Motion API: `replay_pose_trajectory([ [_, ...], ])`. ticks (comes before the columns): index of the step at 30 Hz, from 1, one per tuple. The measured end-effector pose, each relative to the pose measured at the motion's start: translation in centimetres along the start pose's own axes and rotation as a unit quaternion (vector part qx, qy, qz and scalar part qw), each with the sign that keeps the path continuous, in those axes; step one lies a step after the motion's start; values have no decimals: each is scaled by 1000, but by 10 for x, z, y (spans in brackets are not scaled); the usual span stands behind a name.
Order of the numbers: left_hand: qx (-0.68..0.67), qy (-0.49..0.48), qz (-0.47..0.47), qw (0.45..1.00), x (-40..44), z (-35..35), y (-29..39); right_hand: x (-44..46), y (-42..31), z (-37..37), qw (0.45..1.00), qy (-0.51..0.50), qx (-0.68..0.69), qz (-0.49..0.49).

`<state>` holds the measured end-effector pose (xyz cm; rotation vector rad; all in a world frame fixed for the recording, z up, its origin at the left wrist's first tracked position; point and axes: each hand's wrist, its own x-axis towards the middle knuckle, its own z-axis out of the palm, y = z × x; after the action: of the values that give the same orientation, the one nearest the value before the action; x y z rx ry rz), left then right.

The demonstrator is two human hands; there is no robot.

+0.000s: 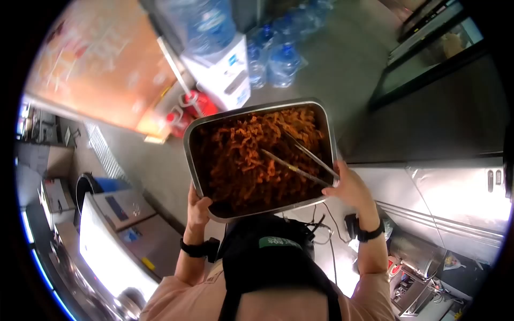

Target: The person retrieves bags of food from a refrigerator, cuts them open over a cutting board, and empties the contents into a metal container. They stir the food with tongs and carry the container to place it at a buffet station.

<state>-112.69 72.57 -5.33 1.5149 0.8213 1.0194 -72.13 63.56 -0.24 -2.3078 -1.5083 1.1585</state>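
A rectangular metal tray full of orange-brown shredded food is held up in front of my body, slightly tilted in view. My left hand grips its lower left corner, thumb at the rim and fingers mostly hidden beneath. On the other side, my right hand is closed on the right rim. A pair of metal tongs lies in the food, its arms spread and its near ends by my right thumb. Whether that thumb presses on the tongs I cannot tell.
Large blue water bottles stand on the floor ahead, near a white water dispenser and red jugs. To the right runs a metal-fronted counter. Cardboard boxes sit at the lower left. Cables hang near my apron.
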Motion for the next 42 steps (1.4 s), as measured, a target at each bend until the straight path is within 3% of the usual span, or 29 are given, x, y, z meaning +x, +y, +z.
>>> replay_pose_trajectory([
  [1, -243, 24, -168, 955, -36, -42, 25, -42, -40, 32, 999, 46, 4, 2],
  [2, -92, -7, -103, 990, -10, -39, -12, -26, -26, 22, 997, 75, 15, 10],
  [3, -89, -15, -119, 989, 24, -12, -47, 9, 6, -5, 994, 99, 27, 23],
  [4, -88, -37, -104, 990, 64, 9, -50, 27, 23, -15, 991, 131, 20, 14],
  [6, -221, -32, -189, 956, 186, 94, -39, 89, 71, -75, 988, 151, 38, 24],
  [7, -228, -37, -192, 954, 207, 94, -60, 91, 71, -81, 988, 144, 48, 36],
  [8, -125, -82, -97, 984, 228, 92, -97, 111, 73, -93, 985, 149, 39, 71],
  [11, -54, -223, -20, 973, 345, 131, -129, 176, 92, -143, 981, 120, 34, 151],
  [13, -210, -106, -188, 954, 375, 169, -94, 183, 98, -161, 975, 134, 15, 179],
  [14, -247, -90, -187, 946, 375, 162, -89, 167, 85, -158, 971, 173, 35, 162],
  [15, -248, -96, -186, 946, 388, 159, -93, 162, 79, -158, 966, 204, 63, 143],
  [16, -207, -102, -278, 933, 421, 177, -111, 183, 80, -190, 959, 192, 98, 186],
  [19, -248, -174, -279, 911, 492, 230, -138, 234, 133, -213, 949, 208, 115, 205],
  [20, -232, -174, -238, 927, 524, 255, -144, 259, 152, -222, 947, 226, 122, 194],
  [21, -225, -169, -180, 943, 498, 237, -128, 234, 139, -204, 943, 249, 114, 190],
  [23, -207, -161, -195, 945, 536, 271, -157, 256, 166, -224, 942, 242, 169, 161],
  [25, -186, -191, -295, 918, 596, 312, -168, 308, 182, -277, 943, 220, 114, 220],
  [27, -213, -200, -263, 920, 638, 351, -176, 352, 222, -312, 953, 198, 97, 208],
  [29, -143, -95, -274, 946, 646, 352, -166, 366, 209, -358, 963, 178, 84, 186],
  [33, -196, -69, -312, 927, 749, 385, -200, 489, 233, -460, 976, 114, 93, 162],
  [34, -201, -67, -260, 942, 620, 354, -142, 361, 218, -392, 977, 141, 82, 135],
  [37, -223, -26, -260, 939, 602, 355, -140, 367, 225, -381, 981, 112, 67, 147],
  [39, -183, -47, -301, 935, 605, 355, -133, 367, 235, -375, 976, 121, 112, 142],
  [41, -136, -33, -225, 964, 618, 368, -134, 381, 251, -370, 979, 138, 128, 82],
  [42, -184, -62, -218, 956, 619, 365, -143, 379, 254, -371, 972, 112, 163, 130],
])
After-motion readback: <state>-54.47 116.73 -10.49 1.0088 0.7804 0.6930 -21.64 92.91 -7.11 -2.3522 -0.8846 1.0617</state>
